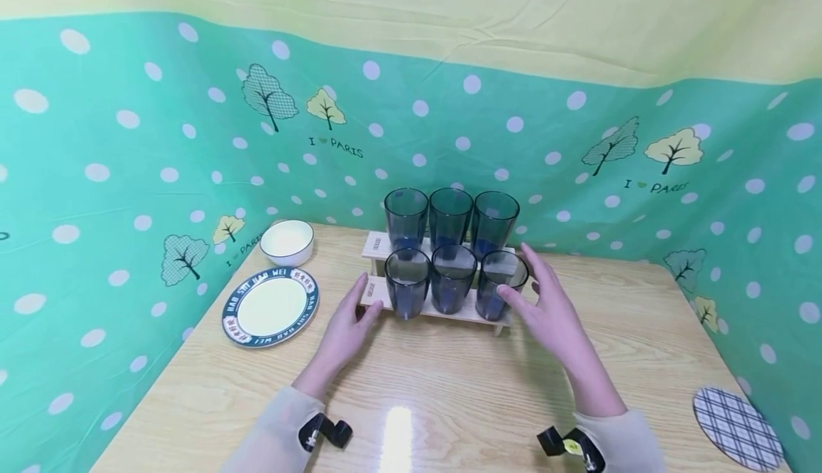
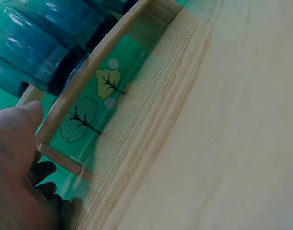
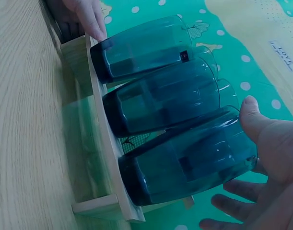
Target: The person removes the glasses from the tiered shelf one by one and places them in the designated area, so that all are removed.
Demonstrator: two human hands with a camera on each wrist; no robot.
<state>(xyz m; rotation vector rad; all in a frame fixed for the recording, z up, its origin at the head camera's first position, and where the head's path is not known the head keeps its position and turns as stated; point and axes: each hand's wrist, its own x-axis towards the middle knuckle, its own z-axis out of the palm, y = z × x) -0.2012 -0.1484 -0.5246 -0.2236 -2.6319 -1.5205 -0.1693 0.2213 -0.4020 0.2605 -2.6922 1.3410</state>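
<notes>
A two-tier wooden rack (image 1: 380, 291) bears two rows of three dark blue-tinted drinking glasses. At its left end my left hand (image 1: 343, 330) grips the lower shelf, thumb at the front edge and fingers around the end; the left wrist view shows this hand (image 2: 14, 163) beside the rack's leg (image 2: 62, 159). Around the front right glass (image 1: 494, 291) my right hand (image 1: 552, 309) is spread, with nothing gripped. From the right wrist, its thumb (image 3: 251, 117) appears right at that glass's rim, while the other fingers (image 3: 232, 206) extend loosely behind the glass (image 3: 189, 158).
Left of the rack, a white bowl (image 1: 287, 242) stands behind a blue-rimmed plate (image 1: 240, 330). A round checked mat (image 1: 738, 426) lies near the right edge of the wooden table (image 1: 449, 394). Green dotted cloth (image 1: 449, 123) hangs behind and along both sides.
</notes>
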